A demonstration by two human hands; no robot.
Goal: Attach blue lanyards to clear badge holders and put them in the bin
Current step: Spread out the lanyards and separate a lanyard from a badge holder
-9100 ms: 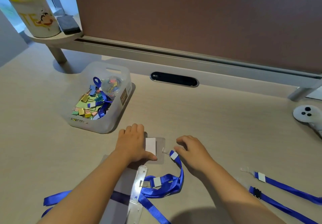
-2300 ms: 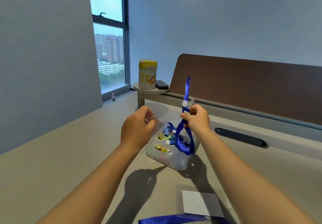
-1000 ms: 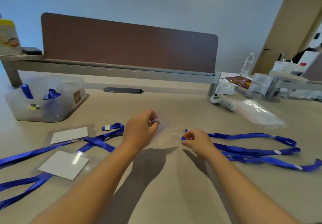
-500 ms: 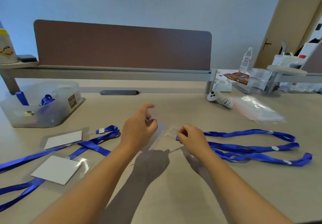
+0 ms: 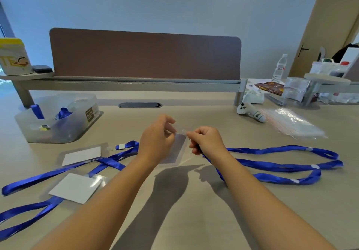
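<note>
My left hand [image 5: 157, 143] pinches the top edge of a clear badge holder [image 5: 177, 150] and holds it above the desk at the centre. My right hand [image 5: 206, 140] grips the clear clip end of a blue lanyard [image 5: 281, 166], right at the holder's top edge. That lanyard's strap trails in loops over the desk to the right. The translucent bin [image 5: 58, 117] stands at the back left with blue lanyards inside. Two more badge holders with white cards [image 5: 81, 155] [image 5: 74, 187] lie at the left among other blue lanyards [image 5: 108, 162].
A white controller [image 5: 250, 112] and a stack of clear plastic sleeves [image 5: 293, 125] lie at the back right. A brown partition [image 5: 145, 55] runs along the desk's far edge, with a yellow-lidded canister [image 5: 14, 57] on a small shelf at the left. Bottles and clutter sit far right.
The hands have come closer together and lifted the holder off the desk. The lanyard's clip end now meets the holder's top edge.
</note>
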